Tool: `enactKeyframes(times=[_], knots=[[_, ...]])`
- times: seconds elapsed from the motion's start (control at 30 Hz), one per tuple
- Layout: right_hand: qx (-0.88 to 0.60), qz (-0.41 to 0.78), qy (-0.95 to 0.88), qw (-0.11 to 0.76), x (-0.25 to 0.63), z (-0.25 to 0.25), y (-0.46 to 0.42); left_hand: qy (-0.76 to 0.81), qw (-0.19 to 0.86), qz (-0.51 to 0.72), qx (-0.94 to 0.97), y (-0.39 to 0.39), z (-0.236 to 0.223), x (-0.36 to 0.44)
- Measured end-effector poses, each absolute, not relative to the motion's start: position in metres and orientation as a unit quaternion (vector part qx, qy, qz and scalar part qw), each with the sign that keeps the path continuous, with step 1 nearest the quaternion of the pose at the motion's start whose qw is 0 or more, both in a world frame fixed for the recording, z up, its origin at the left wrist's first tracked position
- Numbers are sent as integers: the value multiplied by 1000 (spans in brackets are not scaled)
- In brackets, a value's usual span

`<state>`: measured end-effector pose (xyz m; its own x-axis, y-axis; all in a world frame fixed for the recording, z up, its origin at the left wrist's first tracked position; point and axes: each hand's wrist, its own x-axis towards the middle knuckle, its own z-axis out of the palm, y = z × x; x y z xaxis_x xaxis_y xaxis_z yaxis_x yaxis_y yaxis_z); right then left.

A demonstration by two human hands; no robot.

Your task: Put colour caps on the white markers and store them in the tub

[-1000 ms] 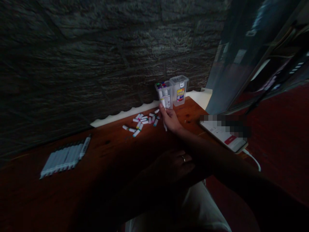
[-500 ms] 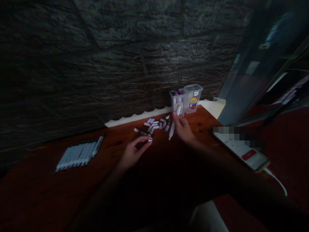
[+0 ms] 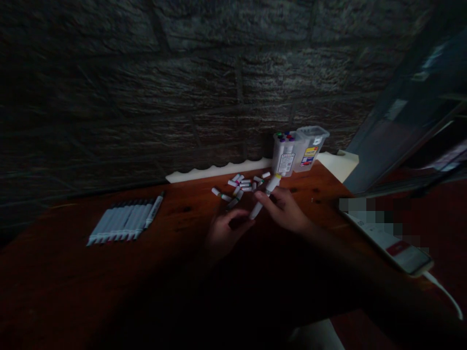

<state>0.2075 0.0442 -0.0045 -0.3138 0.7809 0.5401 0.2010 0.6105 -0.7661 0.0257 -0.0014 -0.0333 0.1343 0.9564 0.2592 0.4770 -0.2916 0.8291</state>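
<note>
Your right hand (image 3: pixel 286 209) pinches the yellow-banded marker (image 3: pixel 273 183) above the wooden table (image 3: pixel 182 228), tilted, apparently to present its lower end to your left hand (image 3: pixel 224 233), fingertips nearly meeting (its hold: can't tell).

A dark, rough block wall (image 3: pixel 219 87) rose at 12 o'clock behind a wavy-edged white strip (image 3: pixel 222 171), a grey-blue panel (image 3: pixel 383 138) stood at 2 o'clock, and a phone (image 3: pixel 388 243) with a white cable (image 3: pixel 444 290) lay at 4 o'clock.
</note>
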Motion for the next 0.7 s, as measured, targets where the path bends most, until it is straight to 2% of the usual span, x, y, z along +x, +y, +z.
enactKeyframes(times=[0.23,0.4,0.6,0.7], knots=[[-293,324,-794,423,206,1,39,501,235,397,732,0,-35,25],[-294,334,-791,419,210,1,42,497,240,372,746,2,-30,14],[-305,363,-773,421,212,0,44,500,238,434,711,9,-28,-1],[-298,376,-768,425,212,-4,45,468,259,412,738,7,-29,1]])
